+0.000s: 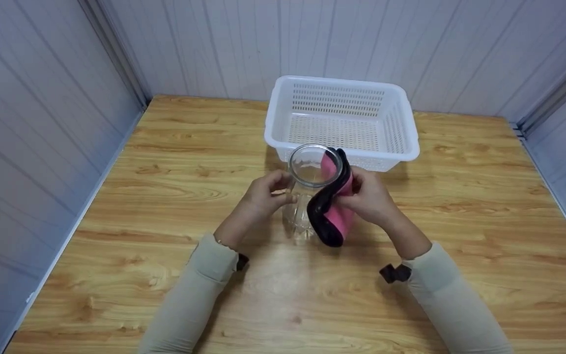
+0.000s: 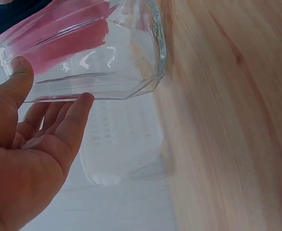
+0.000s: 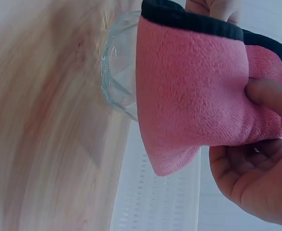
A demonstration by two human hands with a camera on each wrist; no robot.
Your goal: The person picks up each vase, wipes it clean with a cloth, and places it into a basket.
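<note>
Pink fleecy cloth (image 3: 191, 91), faceted jar (image 2: 95, 60)

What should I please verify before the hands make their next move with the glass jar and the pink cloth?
1. Left hand on the glass jar: ok, thumb and fingers are at its side.
2. Right hand on the pink cloth: ok, it pinches the cloth.
3. Jar open at the top: ok, no lid on it.
4. Jar's base resting on the table: cannot tell.
5. White basket upright: ok, behind the jar.
</note>
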